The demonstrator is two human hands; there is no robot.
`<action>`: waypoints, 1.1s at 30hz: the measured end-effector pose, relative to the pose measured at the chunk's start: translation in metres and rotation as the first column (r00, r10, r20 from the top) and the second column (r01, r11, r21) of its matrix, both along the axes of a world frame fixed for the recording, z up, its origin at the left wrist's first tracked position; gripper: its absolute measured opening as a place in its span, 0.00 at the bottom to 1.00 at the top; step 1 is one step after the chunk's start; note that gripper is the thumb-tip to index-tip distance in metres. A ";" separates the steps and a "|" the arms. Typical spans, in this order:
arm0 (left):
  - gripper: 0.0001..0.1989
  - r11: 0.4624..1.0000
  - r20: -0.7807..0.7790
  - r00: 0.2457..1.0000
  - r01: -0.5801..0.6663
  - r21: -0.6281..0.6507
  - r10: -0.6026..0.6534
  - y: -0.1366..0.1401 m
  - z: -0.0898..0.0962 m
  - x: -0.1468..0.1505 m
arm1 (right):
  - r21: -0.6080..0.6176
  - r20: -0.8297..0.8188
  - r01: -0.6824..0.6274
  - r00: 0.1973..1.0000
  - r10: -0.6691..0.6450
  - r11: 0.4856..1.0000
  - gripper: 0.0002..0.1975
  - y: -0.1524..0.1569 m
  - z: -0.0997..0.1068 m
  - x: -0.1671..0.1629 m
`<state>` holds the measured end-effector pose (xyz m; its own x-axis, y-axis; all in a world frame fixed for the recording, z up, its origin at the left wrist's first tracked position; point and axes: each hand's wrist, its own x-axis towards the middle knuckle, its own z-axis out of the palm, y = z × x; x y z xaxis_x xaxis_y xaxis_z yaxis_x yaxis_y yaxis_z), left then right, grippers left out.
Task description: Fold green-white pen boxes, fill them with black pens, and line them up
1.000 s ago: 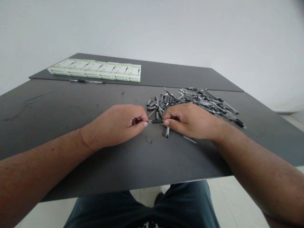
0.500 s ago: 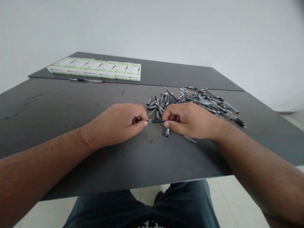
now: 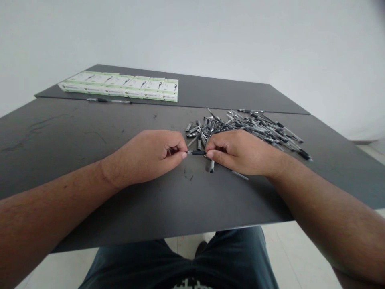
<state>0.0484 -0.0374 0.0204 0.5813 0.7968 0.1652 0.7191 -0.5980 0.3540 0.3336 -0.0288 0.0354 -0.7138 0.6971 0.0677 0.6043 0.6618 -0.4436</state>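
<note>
Level above the grey table [image 3: 144, 216], a pen barrel with a black grip [image 3: 197, 152] spans the gap between my two hands. My left hand [image 3: 153, 156] pinches its clear left end between thumb and forefinger. At the other end, the thumb and fingers of my right hand [image 3: 240, 152] close on the black grip; the rest of the barrel is hidden by that hand. Just below my right fingers lies a pen cap [image 3: 212, 166], and a thin pen refill [image 3: 240, 175] is beside it. Behind my right hand spreads a pile of pen parts [image 3: 267, 128].
Several white-and-green boxes [image 3: 120, 84] stand in a row at the back left. One pen [image 3: 108, 100] lies in front of them. A raised seam runs across the table beyond the pile. The table's front edge is close to my legs [image 3: 180, 265].
My right hand has shifted very slightly left along the pen's grip, its fingers closing nearer the left hand. The left hand stays nearly still.
</note>
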 end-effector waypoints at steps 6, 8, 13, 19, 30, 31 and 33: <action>0.13 1.000 -0.011 1.000 0.009 0.008 -0.009 0.000 0.000 -0.001 | 0.003 0.011 0.016 1.000 -0.016 1.000 0.08 -0.001 0.002 -0.001; 0.13 1.000 -0.009 1.000 0.013 0.011 -0.013 0.000 0.000 -0.001 | 0.022 0.019 -0.015 1.000 0.014 1.000 0.12 -0.001 0.003 -0.001; 0.12 1.000 -0.007 1.000 0.008 0.011 -0.008 0.000 0.000 -0.001 | -0.030 -0.008 0.031 0.999 -0.032 0.999 0.05 0.000 0.001 0.000; 0.12 1.000 -0.008 1.000 0.013 0.011 -0.013 0.000 0.000 -0.002 | -0.007 0.007 -0.004 1.000 0.004 1.000 0.10 0.000 0.002 -0.001; 0.12 1.000 0.001 1.000 0.021 0.002 -0.021 0.000 0.000 0.000 | -0.049 0.003 0.022 1.000 -0.022 0.999 0.06 -0.001 0.002 0.000; 0.12 1.000 0.000 1.000 0.021 0.003 -0.021 0.000 0.000 0.000 | -0.050 0.014 0.030 0.999 -0.030 0.998 0.05 -0.001 0.002 0.000; 0.12 1.000 -0.002 1.000 0.018 0.006 -0.018 0.000 0.000 0.000 | -0.010 0.034 0.006 0.999 -0.005 1.000 0.07 0.000 0.002 0.000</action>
